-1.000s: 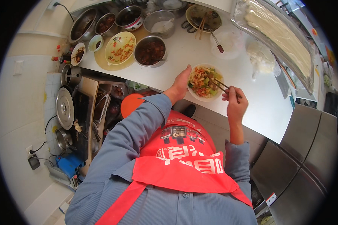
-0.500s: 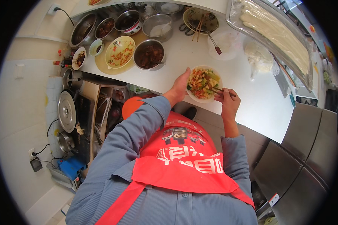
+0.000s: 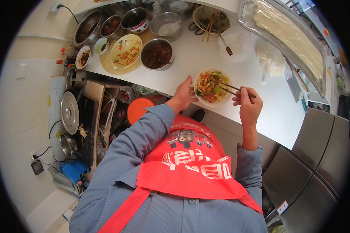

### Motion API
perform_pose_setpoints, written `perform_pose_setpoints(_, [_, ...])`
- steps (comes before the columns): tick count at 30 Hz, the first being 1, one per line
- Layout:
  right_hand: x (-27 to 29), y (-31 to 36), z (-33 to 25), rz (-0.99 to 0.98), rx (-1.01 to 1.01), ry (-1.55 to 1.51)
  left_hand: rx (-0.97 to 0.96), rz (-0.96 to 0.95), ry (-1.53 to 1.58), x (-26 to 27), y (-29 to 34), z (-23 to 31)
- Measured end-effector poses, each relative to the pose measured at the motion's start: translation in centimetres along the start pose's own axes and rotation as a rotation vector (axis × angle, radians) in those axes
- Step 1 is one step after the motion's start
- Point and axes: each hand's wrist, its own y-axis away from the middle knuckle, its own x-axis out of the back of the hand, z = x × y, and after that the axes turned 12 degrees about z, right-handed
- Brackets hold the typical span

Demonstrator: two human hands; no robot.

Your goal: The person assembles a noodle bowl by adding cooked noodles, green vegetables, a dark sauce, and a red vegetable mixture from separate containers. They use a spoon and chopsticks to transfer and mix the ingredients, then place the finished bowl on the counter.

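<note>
A white bowl (image 3: 202, 101) of mixed shredded vegetables and noodle-like strips (image 3: 210, 86) stands at the counter's near edge. My left hand (image 3: 181, 96) is at the bowl's left side, thumb raised and fingers apart, fingertips close to or touching the rim. It does not wrap round the bowl. To the right, my right hand (image 3: 249, 101) is closed on a pair of dark chopsticks (image 3: 232, 87). Their tips reach into the food from the right.
Several bowls and pots of sauces and food stand along the back left, among them a steel pot of dark red sauce (image 3: 156, 55) and a yellow bowl (image 3: 135, 43). A plastic-covered tray of dough strips (image 3: 286, 35) lies back right. A knife blade (image 3: 293, 87) rests right; an orange bucket (image 3: 139, 110) is below.
My right hand has drawn right and slightly back, with the chopsticks lying flatter across the bowl. My left hand has eased off the bowl's left rim.
</note>
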Motion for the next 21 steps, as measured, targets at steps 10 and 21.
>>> perform_pose_setpoints(10, [0.0, 1.5, 0.5, -0.061, 0.085, 0.082, 0.092, -0.203, 0.035, 2.2, -0.9, -2.0])
perform_pose_setpoints(21, [-2.5, 2.4, 2.4, -0.186, 0.099, 0.150, 0.119, -0.231, 0.066, 0.7, -1.2, -1.2])
